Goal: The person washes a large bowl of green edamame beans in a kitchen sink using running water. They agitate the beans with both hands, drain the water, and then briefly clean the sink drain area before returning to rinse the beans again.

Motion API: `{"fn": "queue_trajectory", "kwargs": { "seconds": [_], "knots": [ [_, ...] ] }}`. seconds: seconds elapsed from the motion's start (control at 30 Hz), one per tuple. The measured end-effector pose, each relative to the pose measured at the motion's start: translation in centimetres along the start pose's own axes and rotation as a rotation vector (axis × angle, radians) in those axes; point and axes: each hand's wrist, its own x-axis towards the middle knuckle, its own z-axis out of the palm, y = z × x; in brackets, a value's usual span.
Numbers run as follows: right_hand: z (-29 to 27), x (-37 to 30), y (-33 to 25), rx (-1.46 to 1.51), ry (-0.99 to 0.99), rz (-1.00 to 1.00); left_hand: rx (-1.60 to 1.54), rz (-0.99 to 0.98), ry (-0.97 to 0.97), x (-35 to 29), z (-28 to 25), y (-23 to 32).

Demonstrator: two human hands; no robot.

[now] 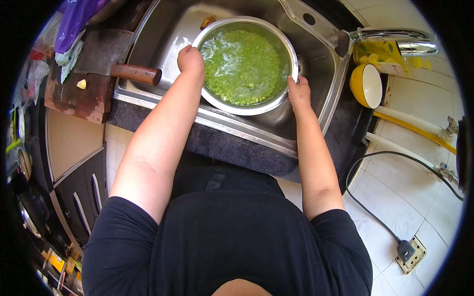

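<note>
Steel sink [165, 52], dark counter [222, 145]: my left hand [190, 60] and right hand [299, 93] pinch the metal basin [237, 111] rim; left, cleaver [104, 58] on chopping board [61, 94]; right, white-tiled wall [395, 190].

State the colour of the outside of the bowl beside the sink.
The bowl is yellow outside, shown best in the head view.
</note>
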Motion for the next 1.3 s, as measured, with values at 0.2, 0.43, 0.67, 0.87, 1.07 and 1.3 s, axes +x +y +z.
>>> {"fn": "queue_trajectory", "kwargs": {
  "seconds": [0.2, 0.43, 0.67, 0.87, 1.07, 1.3],
  "knots": [
    [-0.2, 1.5, 1.6, -0.165, -0.043, 0.004, -0.116, -0.194, -0.047, 0.0, -0.4, 1.4],
    [0.3, 1.7, 1.8, -0.096, -0.033, 0.037, -0.108, -0.259, 0.013, -0.1, -0.1, 2.0],
    [0.3, 1.9, 1.9, -0.082, -0.049, 0.056, -0.148, -0.261, 0.013, 0.7, -0.1, 1.2],
    [0.4, 2.1, 2.1, -0.033, -0.045, 0.060, -0.166, -0.275, 0.039, -0.1, -0.1, 2.0],
    [0.4, 2.6, 2.7, 0.004, -0.045, 0.073, -0.211, -0.291, 0.041, -0.7, 0.0, 2.7],
    [0.3, 1.9, 1.6, 0.088, -0.037, 0.018, -0.179, -0.308, 0.065, -0.5, -0.3, 2.7]
  ]
}}
